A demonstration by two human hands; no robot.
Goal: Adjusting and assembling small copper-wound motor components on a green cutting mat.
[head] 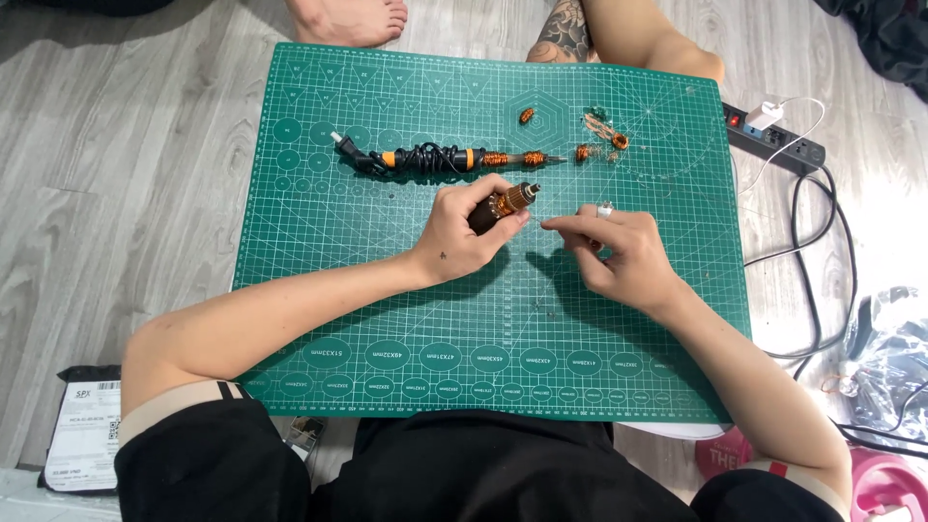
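Nearest, the green gridded cutting mat (387, 290) lies on grey wood flooring. Above it, the left hand (462, 235) grips a dark cylindrical motor rotor with copper windings (505, 204), while the right hand (619, 253) pinches its fingertips narrow beside it. Farther off rest an orange-and-black soldering iron (440, 158) and loose copper coils (602, 142).

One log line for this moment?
left hand: grips motor rotor | right hand: pinches thin wire | on: green cutting mat | beyond: soldering iron
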